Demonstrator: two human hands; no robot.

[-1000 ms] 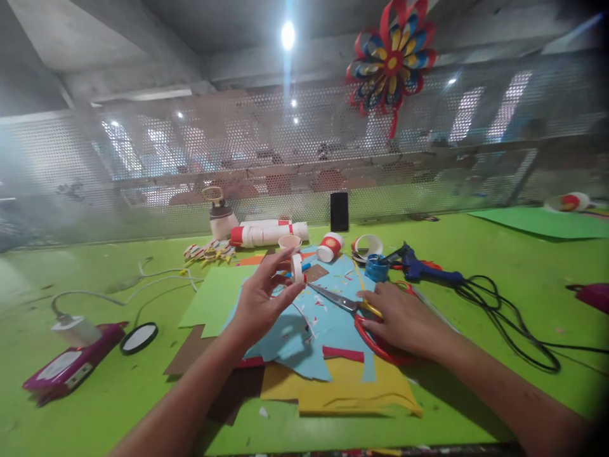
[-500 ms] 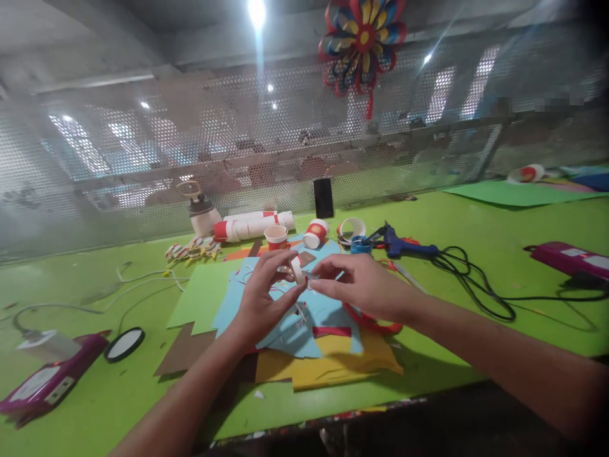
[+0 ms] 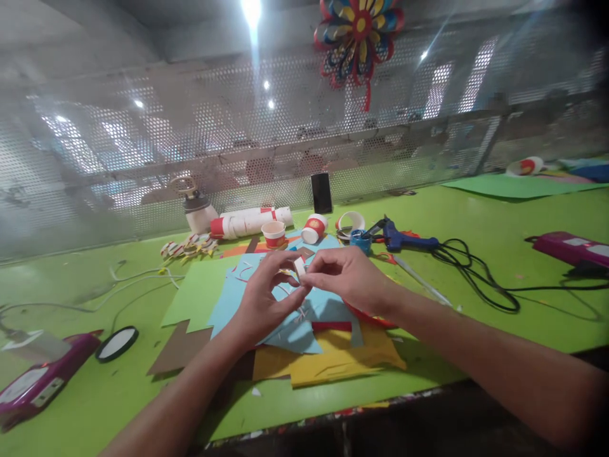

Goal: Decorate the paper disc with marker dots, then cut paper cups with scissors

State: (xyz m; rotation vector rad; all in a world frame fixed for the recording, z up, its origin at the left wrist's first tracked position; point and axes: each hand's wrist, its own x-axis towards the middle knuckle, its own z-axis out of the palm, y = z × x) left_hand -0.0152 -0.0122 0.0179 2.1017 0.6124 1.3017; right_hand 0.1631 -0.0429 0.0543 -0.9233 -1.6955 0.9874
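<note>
My left hand (image 3: 266, 295) is closed in a pinch round a small curled strip of white paper (image 3: 299, 268), held above the stacked craft sheets. Thumb and fingers of my right hand (image 3: 349, 276) are pinched together at the strip's right side, touching it. Whatever lies between those right fingertips is hidden. Beneath both hands spreads a light blue sheet (image 3: 228, 298) with thin white paper strips on it. Yellow paper (image 3: 342, 368) lies nearer to me, and a red strip is partly covered by my right wrist.
Behind the hands stand a paper cup (image 3: 273, 236), a tipped cup (image 3: 314, 230), a phone (image 3: 321, 193) and a blue jar (image 3: 360, 241). A blue glue gun (image 3: 404, 241) trails a black cable on the right. Purple power strips (image 3: 52, 374) lie at both sides.
My right fingertips have come in leftward and now touch the white paper strip, where a small gap showed before. The left hand keeps its hold. The view has shifted slightly.
</note>
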